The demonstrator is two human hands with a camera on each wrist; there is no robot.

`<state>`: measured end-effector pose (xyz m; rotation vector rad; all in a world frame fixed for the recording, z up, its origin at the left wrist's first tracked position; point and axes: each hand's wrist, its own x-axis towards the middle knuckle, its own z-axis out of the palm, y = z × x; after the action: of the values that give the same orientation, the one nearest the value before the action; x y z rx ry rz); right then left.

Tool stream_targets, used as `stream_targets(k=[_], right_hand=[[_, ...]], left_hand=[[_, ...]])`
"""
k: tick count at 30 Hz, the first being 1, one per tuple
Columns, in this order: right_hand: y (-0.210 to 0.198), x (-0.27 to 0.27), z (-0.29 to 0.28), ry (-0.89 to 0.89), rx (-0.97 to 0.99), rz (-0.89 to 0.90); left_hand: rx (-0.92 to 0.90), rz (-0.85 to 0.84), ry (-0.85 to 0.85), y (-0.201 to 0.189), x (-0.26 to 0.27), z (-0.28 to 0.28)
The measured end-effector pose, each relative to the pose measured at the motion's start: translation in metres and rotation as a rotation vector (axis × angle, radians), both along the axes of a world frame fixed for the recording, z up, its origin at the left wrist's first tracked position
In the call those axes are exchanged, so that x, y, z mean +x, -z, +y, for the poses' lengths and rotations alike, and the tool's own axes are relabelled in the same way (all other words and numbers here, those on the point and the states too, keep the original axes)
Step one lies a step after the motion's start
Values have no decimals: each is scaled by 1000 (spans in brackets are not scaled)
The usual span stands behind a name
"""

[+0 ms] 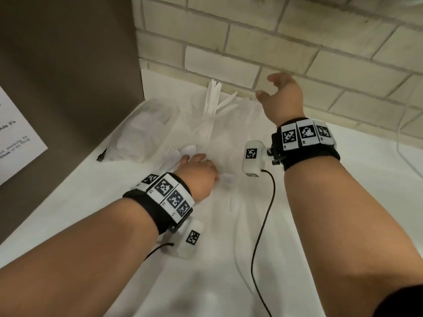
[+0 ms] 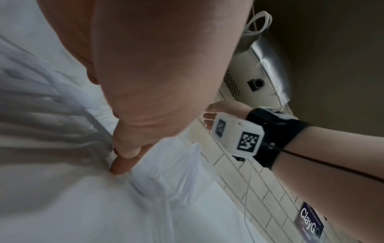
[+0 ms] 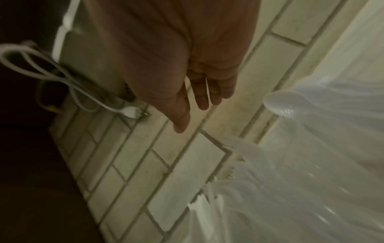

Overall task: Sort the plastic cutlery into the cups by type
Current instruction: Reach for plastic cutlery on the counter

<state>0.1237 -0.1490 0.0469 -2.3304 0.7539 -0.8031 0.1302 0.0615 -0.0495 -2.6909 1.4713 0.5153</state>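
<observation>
Several clear spoons point(image 1: 190, 148) lie loose on the white counter point(image 1: 343, 179). My left hand point(image 1: 196, 167) rests down among them; thumb and forefinger point(image 2: 121, 164) pinch together at the surface on a clear spoon point(image 1: 229, 178) whose bowl sticks out beside the hand, though that view is blurred. At the back, clear cups hold white knives point(image 1: 212, 99) and forks point(image 1: 249, 105). My right hand point(image 1: 279, 94) hovers above them, fingers point(image 3: 202, 98) straight and empty. The right wrist view shows a spoon point(image 3: 280, 105), forks point(image 3: 239, 148) and knives point(image 3: 199, 207) standing in the cups.
A brick wall point(image 1: 297, 42) closes the back. A brown panel point(image 1: 68, 76) with a paper note point(image 1: 13, 138) stands at the left, a crumpled clear bag point(image 1: 142, 133) at its foot. A white cable with plug point(image 3: 129, 111) hangs on the wall.
</observation>
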Motion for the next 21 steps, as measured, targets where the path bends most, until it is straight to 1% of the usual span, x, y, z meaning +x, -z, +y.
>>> stream_targets(k=[2,3,5,6,8,9,10,11,13,15,16,18,19,21], right_hand=[[0,-20,9,-1,-13,-71],[1,-31,16,1,0,-79],[9,-51,32,10,71,-10],[17,-59,39,11,119,84],[34,-70,50,-4,242,363],[42,-74,57,-13,325,508],[49,-77,64,-21,403,617],[55,-78,70,-33,438,684],[64,-76,78,-68,373,780],[72,-70,84,-91,284,875],[75,-67,87,-103,268,906],[80,-60,93,-154,211,953],[82,-57,98,-175,172,982],[83,-52,112,-199,132,1031]], left_hand=[[-10,-46,7,-1,0,-1],[-18,-69,4,-2,0,-1],[-46,-123,-10,-5,2,3],[-74,-146,-26,-7,3,7],[-105,-144,-70,-9,6,16],[-103,-107,-94,-8,8,22],[-107,-39,-122,-6,10,29],[-121,44,-146,-5,11,36],[-203,155,-159,-3,12,50],[-276,137,-176,-4,16,62],[-288,102,-221,-3,21,67],[-250,74,-395,0,31,76],[-208,85,-471,3,37,80],[-136,132,-527,6,40,80]])
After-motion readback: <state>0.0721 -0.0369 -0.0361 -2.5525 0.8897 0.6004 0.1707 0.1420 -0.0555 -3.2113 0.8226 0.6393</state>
